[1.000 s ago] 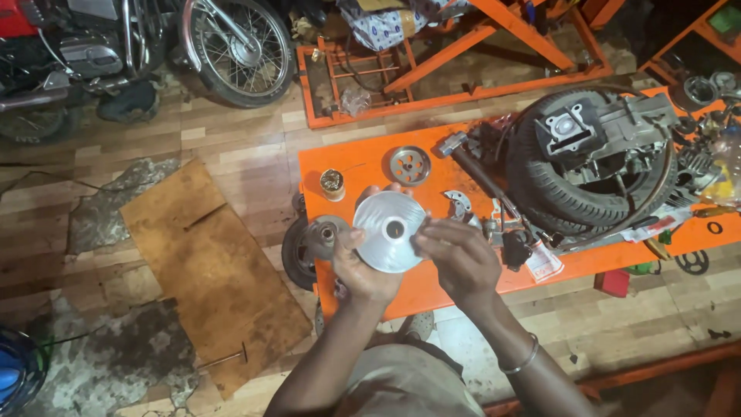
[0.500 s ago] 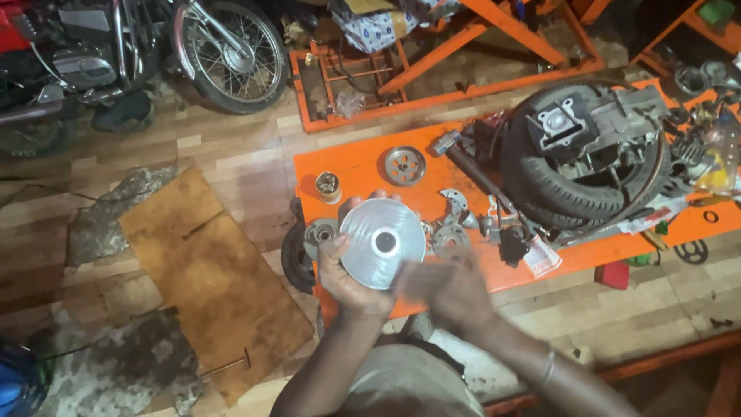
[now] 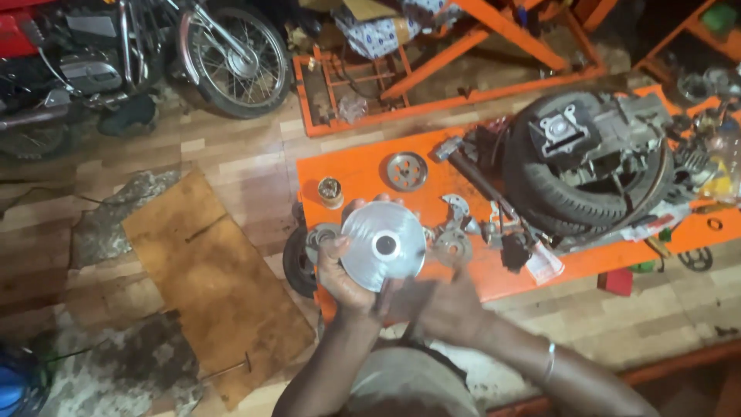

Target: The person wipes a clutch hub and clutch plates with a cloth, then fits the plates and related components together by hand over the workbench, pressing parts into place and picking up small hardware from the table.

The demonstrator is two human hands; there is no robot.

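Head view, looking down at a workshop bench. Fingers of the left hand [image 3: 340, 270] curl around the lower left rim of a silver metal disc [image 3: 383, 245], thumb on its face, gripping it firmly and holding it tilted up toward the camera, just above the near edge of the orange work table [image 3: 363, 166]. The right hand [image 3: 440, 305] sits just below the disc, blurred; whether its fingers are closed or loose cannot be told, and it does not clearly touch the disc. The disc has a smooth, shiny face and a dark central bore. Judged from its look, it is stiff cast metal, fairly heavy for its size and likely slick if oily, so a grip at the rim with the thumb bracing the face, or a finger through the bore, seems soundest. On the table beyond the disc lie a smaller round pulley part [image 3: 407, 170] and a small brass-coloured cylinder [image 3: 330, 191]; right of the disc lie small clutch pieces [image 3: 451, 245]. Further right along the table rests a scooter engine with its tyre [image 3: 587, 166]. Well beyond the table's far left corner stands a motorcycle wheel [image 3: 231, 58].
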